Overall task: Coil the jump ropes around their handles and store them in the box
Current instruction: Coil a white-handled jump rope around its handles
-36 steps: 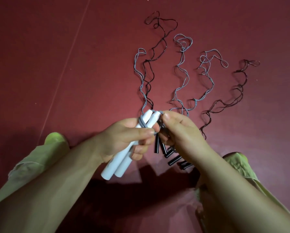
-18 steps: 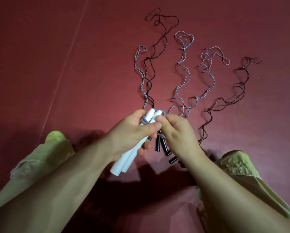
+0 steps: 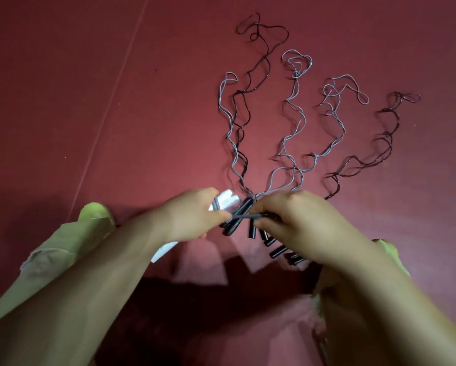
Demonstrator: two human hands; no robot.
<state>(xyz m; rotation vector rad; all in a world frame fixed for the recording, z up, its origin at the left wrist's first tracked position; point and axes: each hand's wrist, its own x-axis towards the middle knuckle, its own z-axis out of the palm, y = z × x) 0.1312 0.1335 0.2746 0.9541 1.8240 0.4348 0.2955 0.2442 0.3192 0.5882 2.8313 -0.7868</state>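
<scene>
My left hand (image 3: pixel 190 217) grips a pair of white jump-rope handles (image 3: pixel 225 200), their tops poking out above my fingers and one end showing below my wrist. A grey rope (image 3: pixel 244 215) is stretched taut from those handles to my right hand (image 3: pixel 298 220), which pinches it. Several black handles (image 3: pixel 252 229) lie on the floor under and between my hands. Wavy grey ropes (image 3: pixel 293 133) and black ropes (image 3: pixel 364 159) trail away across the red floor (image 3: pixel 63 101). No box is in view.
My knees in light green trousers (image 3: pixel 95 212) sit at the left and right edges of the view. A thin seam line (image 3: pixel 110 107) runs diagonally across the floor at left.
My left hand has turned the white handles and shifted left. My right hand has pulled a length of grey rope out to the right, so it now runs taut between my hands.
</scene>
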